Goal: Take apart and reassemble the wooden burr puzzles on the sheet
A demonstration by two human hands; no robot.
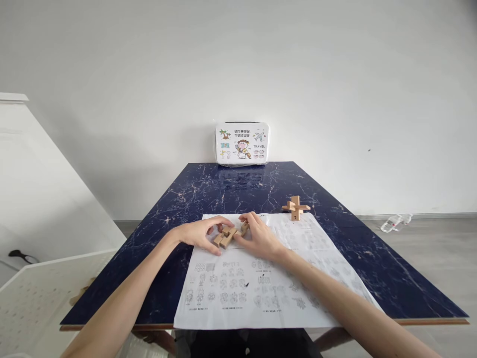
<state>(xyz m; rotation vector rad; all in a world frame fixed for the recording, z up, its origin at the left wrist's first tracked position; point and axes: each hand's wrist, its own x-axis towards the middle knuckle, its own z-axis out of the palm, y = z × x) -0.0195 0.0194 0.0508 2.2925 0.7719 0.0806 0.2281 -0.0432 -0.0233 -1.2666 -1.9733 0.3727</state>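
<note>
Several notched wooden puzzle pieces lie bunched together on a printed diagram sheet. My left hand curves round their left side, thumb near the front and fingers behind. From the right, my right hand grips a wooden puzzle piece, its thumb against the bunch. Parts of the pieces are hidden by my fingers. Beyond my right hand, at the sheet's far right edge, stands an assembled wooden cross-shaped puzzle.
The dark blue marbled table carries a white cartoon-printed case against the wall. A white perforated surface is at the lower left. Clear plastic bottles lie on the floor at right.
</note>
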